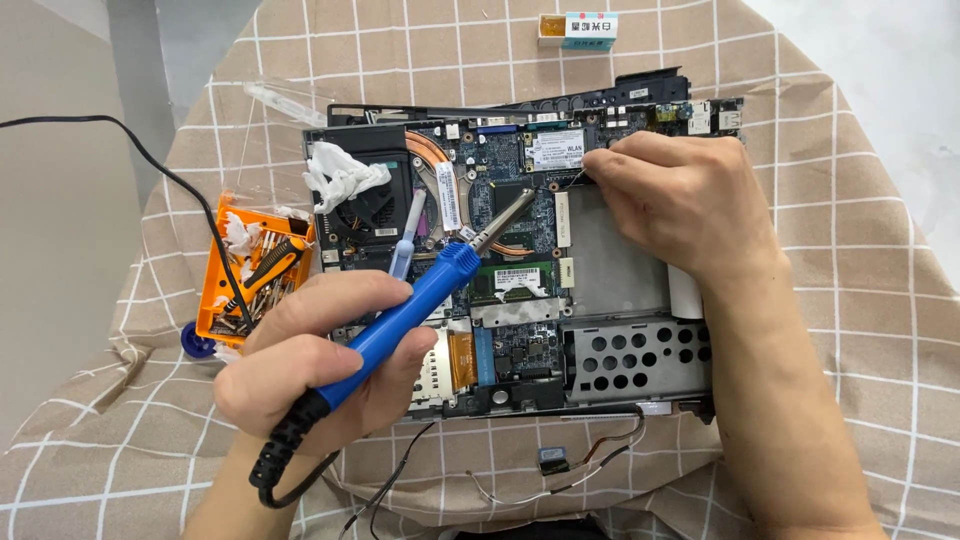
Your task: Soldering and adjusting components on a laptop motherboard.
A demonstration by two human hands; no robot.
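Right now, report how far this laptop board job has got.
Done: the laptop lies open, its board bared. In hand: the left hand holds a blue soldering iron, tip over the board; the right hand pinches something thin at the small wireless card. Left: loose wires lie unattached in front, and no cover is on.

The right hand (690, 205) covers the upper right part of the board (500, 230); what its fingertips pinch is too thin to identify. The left hand (320, 355) hides the board's lower left corner and the middle of the iron's (420, 300) handle. The iron's tip position against the board cannot be judged. Both forearms run out of the bottom edge. Contents of the orange tray (212, 290) are too small and jumbled to tell apart. A blue object (195, 342) shows only partly behind the tray.
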